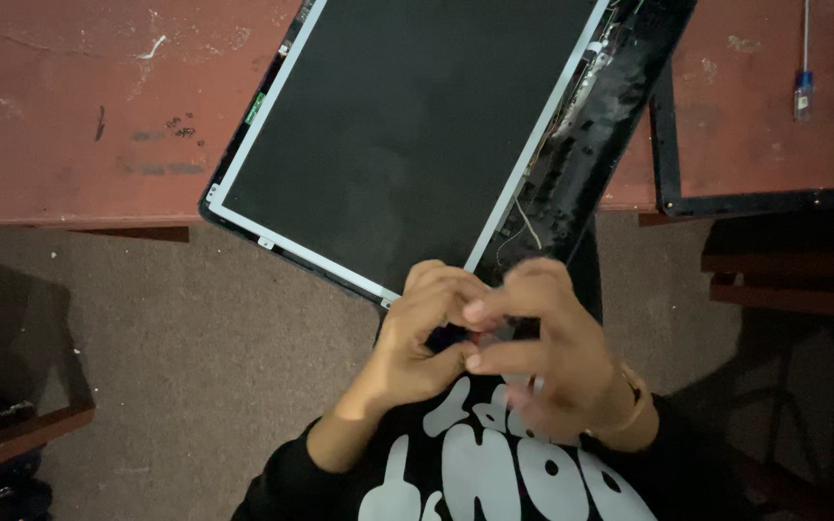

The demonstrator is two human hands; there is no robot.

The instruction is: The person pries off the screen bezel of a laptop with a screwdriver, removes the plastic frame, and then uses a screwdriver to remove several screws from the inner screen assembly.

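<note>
Screen panel (398,125) lies tilted on the red desk (69,106), near corner overhanging — left hand (417,338) and right hand (552,357) meet there, fingertips pinched together; what they pinch, I cannot tell.

A makeshift electronics repair spot. A stripped laptop screen panel (407,135) lies on a worn red table (69,116), its detached black bezel (668,145) at two o'clock. A small screwdriver (803,87) lies beside it.

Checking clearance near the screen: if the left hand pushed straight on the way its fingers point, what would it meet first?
Probably the right hand: the left hand curls toward it, fingertips nearly touching; depth unclear.
</note>
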